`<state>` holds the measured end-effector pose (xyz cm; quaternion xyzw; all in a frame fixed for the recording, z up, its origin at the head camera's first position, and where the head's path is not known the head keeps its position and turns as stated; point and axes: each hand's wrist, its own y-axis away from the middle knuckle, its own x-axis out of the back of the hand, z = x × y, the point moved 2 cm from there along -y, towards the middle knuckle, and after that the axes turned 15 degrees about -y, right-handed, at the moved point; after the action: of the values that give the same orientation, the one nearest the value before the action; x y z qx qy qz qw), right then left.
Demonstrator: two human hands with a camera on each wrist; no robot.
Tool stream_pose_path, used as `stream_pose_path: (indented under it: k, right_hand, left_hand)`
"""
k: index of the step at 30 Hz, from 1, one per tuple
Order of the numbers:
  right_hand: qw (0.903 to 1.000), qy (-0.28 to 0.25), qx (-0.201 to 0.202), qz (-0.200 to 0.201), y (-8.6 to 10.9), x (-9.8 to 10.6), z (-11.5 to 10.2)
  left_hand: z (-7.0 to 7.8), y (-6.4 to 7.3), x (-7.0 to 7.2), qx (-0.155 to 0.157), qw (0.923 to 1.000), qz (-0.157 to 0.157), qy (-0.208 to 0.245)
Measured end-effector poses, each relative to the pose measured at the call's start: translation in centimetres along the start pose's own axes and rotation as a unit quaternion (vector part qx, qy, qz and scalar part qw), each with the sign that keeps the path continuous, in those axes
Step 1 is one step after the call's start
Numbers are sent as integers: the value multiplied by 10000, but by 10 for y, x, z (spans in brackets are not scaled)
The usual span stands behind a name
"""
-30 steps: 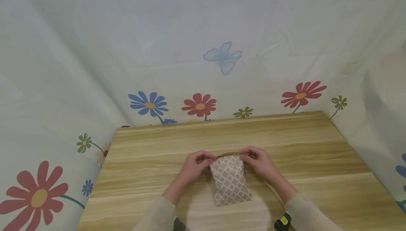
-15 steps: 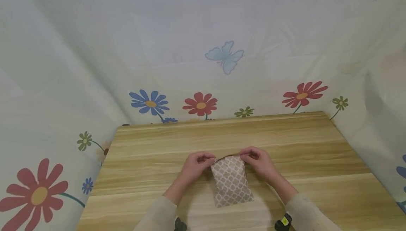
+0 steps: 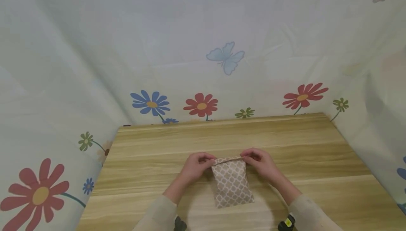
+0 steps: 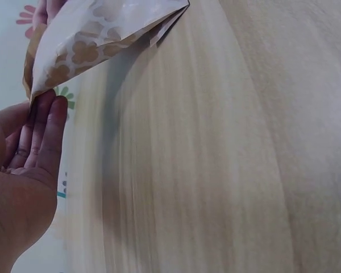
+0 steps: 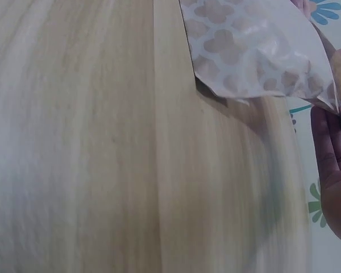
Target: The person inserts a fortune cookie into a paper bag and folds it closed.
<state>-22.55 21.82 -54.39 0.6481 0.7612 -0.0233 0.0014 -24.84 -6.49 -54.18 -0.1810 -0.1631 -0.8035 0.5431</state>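
Observation:
A brown paper bag (image 3: 233,183) with a white lattice pattern lies on the wooden table, its top edge toward the far side. My left hand (image 3: 196,166) pinches the bag's top left corner between thumb and fingers. At the top right corner my right hand (image 3: 260,162) pinches in the same way. Between the hands a narrow patterned strip of the top edge is folded over. In the left wrist view the bag (image 4: 96,40) bulges a little and its top end is lifted off the table. The right wrist view shows the bag's other side (image 5: 256,51), also raised near the fingers.
The wooden table (image 3: 152,141) stretches out on all sides of the bag. Behind it and along both sides hangs a white cloth (image 3: 171,40) printed with flowers and a butterfly. A dark strap device (image 3: 287,222) sits at the right wrist.
The bag's top edge, earlier showing a thin brown opening, is now turned over toward me as a patterned strip. Both hands keep their pinch at the corners and have barely shifted.

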Motion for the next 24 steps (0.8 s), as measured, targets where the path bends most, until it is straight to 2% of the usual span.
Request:
stream_pose_path:
  k: [5,8,10,16,19,24]
  right_hand:
    - [9992,-189,-294,-200,3,5,-6]
    - [9969,-460,-570,-293,0,6,-9]
    - [9962,-447,-674,-331,-3,6,-11]
    - [9953,344,-647,-628,-9,5,-15]
    - [9931,616,-546,-839,-11,3,-17]
    - [9888,1105,-333,-951,-12,-1,-21]
  left_hand:
    - [4,1,-1,15,9999,-129,16]
    - [4,1,-1,7,9999,-154,-14]
    - [5,1,-1,7,9999,-152,-37]
    - [4,-1,-2,24,9998,-119,-161]
    - [5,-1,-3,23,9998,-87,-185]
    - [8,-1,-4,36,9998,-62,-176]
